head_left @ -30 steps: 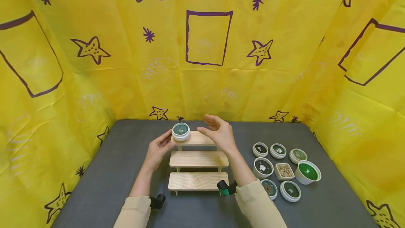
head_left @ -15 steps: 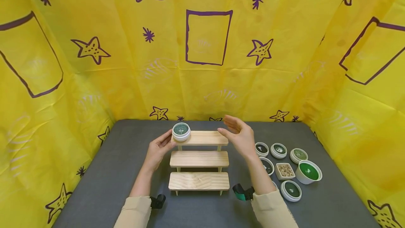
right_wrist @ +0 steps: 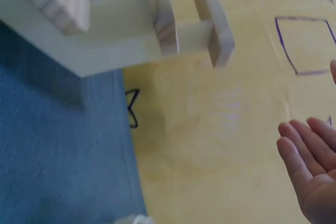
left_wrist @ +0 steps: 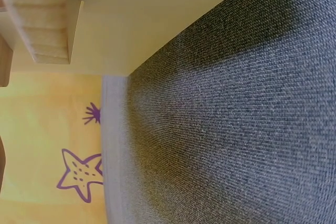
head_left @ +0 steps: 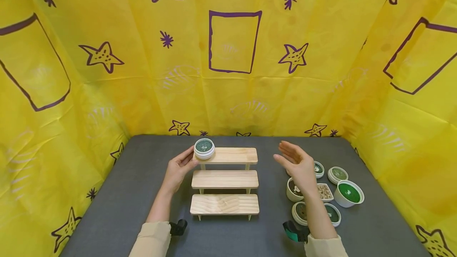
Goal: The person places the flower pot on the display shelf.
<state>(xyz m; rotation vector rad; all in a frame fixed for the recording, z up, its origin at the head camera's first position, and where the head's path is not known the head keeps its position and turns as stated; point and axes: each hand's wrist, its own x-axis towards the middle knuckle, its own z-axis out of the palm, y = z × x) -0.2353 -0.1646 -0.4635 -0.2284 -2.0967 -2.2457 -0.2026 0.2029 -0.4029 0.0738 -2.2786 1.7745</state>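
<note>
A small white round pot with a teal filling sits at the left end of the top step of a three-step wooden stand. My left hand is at its left side, fingertips partly hidden behind the pot and thumb by the step's front corner; I cannot tell whether it grips. My right hand is held up to the right of the stand, fingers spread from the thumb and nothing between them. In the right wrist view its fingers are loosely extended. The left wrist view shows the stand's side panel.
More pots stand right of the stand: a large one with green filling, a square one with beige bits, and several round dark or green ones. My right forearm covers some. A yellow patterned cloth surrounds the dark grey table.
My right hand has moved right, away from the pot on the top step, and now overlaps the group of pots. My left hand and the teal pot have stayed in place.
</note>
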